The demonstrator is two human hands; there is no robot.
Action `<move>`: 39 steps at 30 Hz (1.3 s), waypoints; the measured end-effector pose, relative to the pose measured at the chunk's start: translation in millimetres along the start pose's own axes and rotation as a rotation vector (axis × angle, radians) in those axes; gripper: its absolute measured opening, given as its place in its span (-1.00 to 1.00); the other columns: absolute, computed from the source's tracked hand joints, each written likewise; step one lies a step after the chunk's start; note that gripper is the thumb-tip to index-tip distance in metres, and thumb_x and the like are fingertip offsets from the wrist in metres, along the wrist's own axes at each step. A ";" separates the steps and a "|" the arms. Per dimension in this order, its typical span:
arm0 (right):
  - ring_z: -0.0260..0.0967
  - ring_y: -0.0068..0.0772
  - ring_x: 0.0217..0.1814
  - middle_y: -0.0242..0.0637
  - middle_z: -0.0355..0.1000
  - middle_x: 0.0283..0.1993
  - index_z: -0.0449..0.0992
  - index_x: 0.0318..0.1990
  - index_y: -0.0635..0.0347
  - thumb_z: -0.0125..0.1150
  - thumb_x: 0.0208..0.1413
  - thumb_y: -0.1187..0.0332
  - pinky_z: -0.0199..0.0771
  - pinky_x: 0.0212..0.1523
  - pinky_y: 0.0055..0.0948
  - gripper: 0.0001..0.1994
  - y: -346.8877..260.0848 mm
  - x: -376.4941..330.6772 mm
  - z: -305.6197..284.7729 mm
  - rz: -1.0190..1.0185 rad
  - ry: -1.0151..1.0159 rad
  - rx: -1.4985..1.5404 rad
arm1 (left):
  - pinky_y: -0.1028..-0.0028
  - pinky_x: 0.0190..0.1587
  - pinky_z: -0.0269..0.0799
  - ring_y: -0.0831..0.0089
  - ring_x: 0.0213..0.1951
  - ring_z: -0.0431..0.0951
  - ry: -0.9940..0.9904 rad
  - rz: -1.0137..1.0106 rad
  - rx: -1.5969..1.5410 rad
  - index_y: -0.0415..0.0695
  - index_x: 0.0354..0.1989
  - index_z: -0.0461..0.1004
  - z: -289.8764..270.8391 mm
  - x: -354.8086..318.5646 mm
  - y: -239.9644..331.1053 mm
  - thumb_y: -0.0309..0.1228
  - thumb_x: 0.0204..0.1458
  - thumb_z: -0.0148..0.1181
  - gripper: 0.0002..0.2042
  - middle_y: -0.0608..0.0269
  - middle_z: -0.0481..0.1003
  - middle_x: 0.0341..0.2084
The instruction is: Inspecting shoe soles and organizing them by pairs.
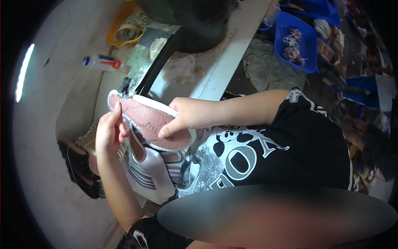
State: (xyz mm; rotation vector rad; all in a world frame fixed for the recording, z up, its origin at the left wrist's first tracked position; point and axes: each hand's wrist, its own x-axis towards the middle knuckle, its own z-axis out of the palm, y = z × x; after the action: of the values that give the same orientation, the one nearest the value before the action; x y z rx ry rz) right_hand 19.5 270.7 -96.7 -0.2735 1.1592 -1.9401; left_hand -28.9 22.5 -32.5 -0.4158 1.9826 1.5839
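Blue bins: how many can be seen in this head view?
2, at least. One blue bin holding small pale pieces sits upper right beside a grey cloth; a second blue bin lies behind it at the top edge. Others may be hidden in the dark clutter at right.

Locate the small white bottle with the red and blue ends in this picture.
In the head view, the white bottle lies on its side at upper left on the work surface, just below the orange tape dispenser, above the left hand.

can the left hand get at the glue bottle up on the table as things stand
Probably not right away: the left hand is busy on the shoe sole, and the glue bottle lies apart, further up the table. The way there looks open, though.
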 end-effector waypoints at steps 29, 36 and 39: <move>0.50 -0.51 -0.33 -0.20 0.52 -0.30 0.47 -0.11 0.41 0.25 0.06 0.30 0.55 -0.38 -0.60 -0.66 -22.3 19.7 -2.1 0.118 -0.033 0.008 | 0.42 -0.05 0.38 0.36 -0.21 0.53 0.199 0.271 -0.399 -0.40 -0.11 0.34 33.8 -15.8 -14.6 -0.43 -0.09 0.33 -0.58 0.02 0.50 -0.23; 0.53 -0.46 -0.46 -0.09 0.52 -0.38 0.50 -0.21 0.43 0.20 0.07 0.31 0.54 -0.50 -0.65 -0.71 -17.3 19.2 15.2 0.058 0.031 0.172 | 0.45 0.03 0.31 0.32 -0.08 0.45 0.324 0.185 -0.258 -0.53 0.02 0.19 25.3 -16.2 -5.6 -0.36 -0.11 0.36 -0.37 -0.12 0.39 -0.11; 0.53 -0.45 -0.45 -0.06 0.52 -0.38 0.50 -0.21 0.43 0.19 0.07 0.32 0.54 -0.50 -0.65 -0.72 -14.0 27.6 18.3 0.004 0.030 0.220 | 0.39 0.23 0.06 0.20 0.16 0.23 0.482 0.132 -0.071 -0.58 0.25 -0.12 12.1 -5.0 -0.2 -0.30 -0.15 0.39 -0.06 -0.21 0.17 0.13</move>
State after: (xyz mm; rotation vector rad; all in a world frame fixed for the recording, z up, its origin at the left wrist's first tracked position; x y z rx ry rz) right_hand 4.8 241.6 -81.4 -0.1248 0.9536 -2.0538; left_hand -22.0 33.6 -31.3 -0.7691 2.3503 1.7637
